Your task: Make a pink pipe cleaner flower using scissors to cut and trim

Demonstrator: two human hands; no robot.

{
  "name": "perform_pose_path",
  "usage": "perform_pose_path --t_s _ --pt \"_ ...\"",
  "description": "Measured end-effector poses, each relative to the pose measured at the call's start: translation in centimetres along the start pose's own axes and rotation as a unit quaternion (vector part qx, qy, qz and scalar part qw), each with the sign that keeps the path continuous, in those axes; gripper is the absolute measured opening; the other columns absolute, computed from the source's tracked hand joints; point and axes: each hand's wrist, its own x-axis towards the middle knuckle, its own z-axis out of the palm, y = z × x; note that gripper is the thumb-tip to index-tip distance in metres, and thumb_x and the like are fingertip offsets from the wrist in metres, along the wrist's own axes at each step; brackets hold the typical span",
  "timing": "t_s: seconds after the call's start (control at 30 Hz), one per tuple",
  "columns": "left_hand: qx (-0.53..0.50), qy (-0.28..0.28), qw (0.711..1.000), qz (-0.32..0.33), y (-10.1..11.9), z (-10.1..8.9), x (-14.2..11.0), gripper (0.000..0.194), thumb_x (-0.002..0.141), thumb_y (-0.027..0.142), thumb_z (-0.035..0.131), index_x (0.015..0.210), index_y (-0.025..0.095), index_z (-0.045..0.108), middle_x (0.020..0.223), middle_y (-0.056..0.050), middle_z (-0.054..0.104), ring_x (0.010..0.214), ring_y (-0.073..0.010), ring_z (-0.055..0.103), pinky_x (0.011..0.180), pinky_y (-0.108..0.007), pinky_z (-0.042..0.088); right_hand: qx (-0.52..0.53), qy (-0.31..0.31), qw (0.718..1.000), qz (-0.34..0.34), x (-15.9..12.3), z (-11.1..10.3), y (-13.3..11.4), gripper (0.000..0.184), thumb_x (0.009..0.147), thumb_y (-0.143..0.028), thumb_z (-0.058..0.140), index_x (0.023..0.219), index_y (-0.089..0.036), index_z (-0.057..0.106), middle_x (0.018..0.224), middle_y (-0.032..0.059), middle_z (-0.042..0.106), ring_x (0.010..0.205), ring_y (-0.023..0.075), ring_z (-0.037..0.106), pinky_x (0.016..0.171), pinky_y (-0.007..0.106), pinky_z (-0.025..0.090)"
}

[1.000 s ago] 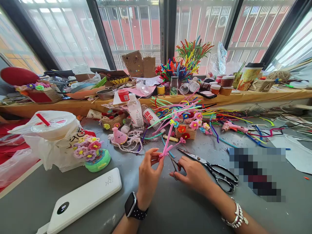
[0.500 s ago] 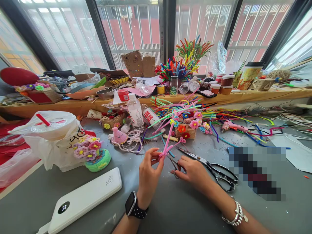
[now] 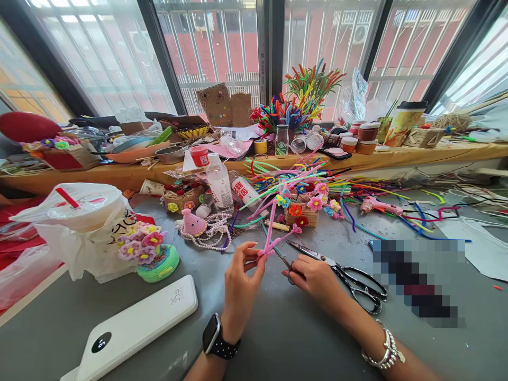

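Between the thumb and fingers of my left hand is a pinched pink pipe cleaner, bent into loops with long ends rising up. My right hand is closed around the handles of small scissors, whose blades point up and left, just right of the pink piece. Large black-handled scissors lie on the table, partly behind my right hand. Beyond my hands stands a small woven basket trimmed with pipe-cleaner flowers.
A white power bank lies at the left, near a flower ornament on a green base and a bagged drink cup. Strung beads and bottles sit farther back. A pink glue gun lies among loose pipe cleaners at right.
The small scissors have shifted slightly away from the pink pipe cleaner, to the right. My left hand keeps its pinch in nearly the same place.
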Motion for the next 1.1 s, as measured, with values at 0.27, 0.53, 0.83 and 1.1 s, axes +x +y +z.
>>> perform_pose_path --t_s 0.27,0.53,0.83,1.1 --pt "-0.162 -0.009 0.980 -0.116 0.2 -0.3 0.7 0.030 0.067 0.025 0.063 0.092 0.018 0.049 0.077 -0.001 0.060 0.073 -0.0144 0.060 0.067 -0.027 0.048 -0.003 -0.032 0.994 0.106 0.2 -0.7 1.3 0.014 0.076 -0.024 0.053 0.065 -0.018 0.061 0.063 0.0010 0.060 0.058 0.0149 0.055 0.052 0.023 0.034" --pt "-0.316 -0.057 0.912 -0.254 0.5 -0.4 1.0 0.032 0.063 0.022 0.068 0.088 0.014 0.051 0.073 -0.001 0.062 0.067 -0.0109 0.059 0.067 -0.024 0.048 0.141 -0.014 0.985 0.096 0.4 -1.5 1.0 0.010 0.077 -0.021 0.052 0.079 -0.018 0.061 0.071 0.0020 0.063 0.061 0.0144 0.056 0.058 0.025 0.042" --pt "-0.291 -0.117 0.902 -0.296 1.1 0.5 0.3 0.041 0.054 0.020 0.073 0.088 0.015 0.051 0.066 0.001 0.061 0.061 -0.0119 0.060 0.060 -0.024 0.048 0.283 0.106 0.953 0.024 0.1 -1.0 -1.0 0.011 0.078 -0.016 0.050 0.087 -0.019 0.057 0.081 0.0015 0.062 0.069 0.0123 0.058 0.066 0.023 0.046" --pt "-0.288 -0.130 0.898 -0.307 1.2 0.5 0.4 0.041 0.055 0.025 0.072 0.088 0.015 0.050 0.066 0.000 0.061 0.063 -0.0124 0.060 0.059 -0.024 0.048 0.251 0.126 0.960 -0.003 0.0 -0.8 -0.9 0.015 0.076 -0.010 0.049 0.084 -0.019 0.056 0.077 0.0013 0.060 0.067 0.0120 0.056 0.064 0.022 0.044"
